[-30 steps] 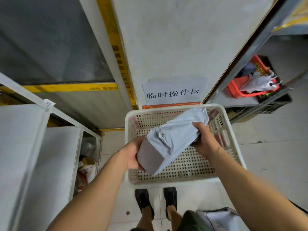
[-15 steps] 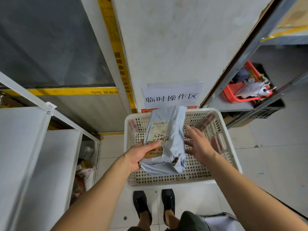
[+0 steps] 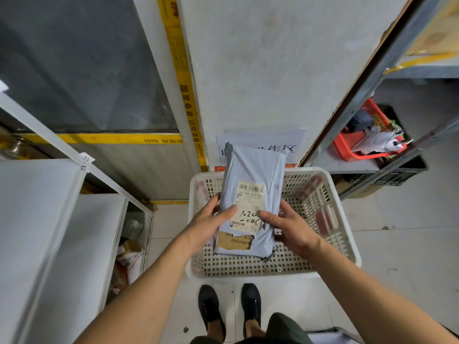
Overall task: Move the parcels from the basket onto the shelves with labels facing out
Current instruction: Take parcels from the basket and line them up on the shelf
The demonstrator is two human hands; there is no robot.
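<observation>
Parcel [image 3: 250, 194] now turned label [image 3: 248, 209] up, lengthwise away from the body, with right hand [image 3: 289, 228] back on it after hovering open half a second ago. Held above white basket [image 3: 330, 219], gripped on both long edges: left hand [image 3: 207, 224] with thumb on label, fingers curled beneath; right hand likewise, thumb pressing label's right side. Torn wrap at near end, brown card exposed. White shelves [image 3: 49, 219] at left; red basket [image 3: 347, 145] on right rack.

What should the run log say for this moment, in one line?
parcel: held above basket, label facing up | left hand: grips parcel | right hand: grips parcel | shelving: not yet done
</observation>
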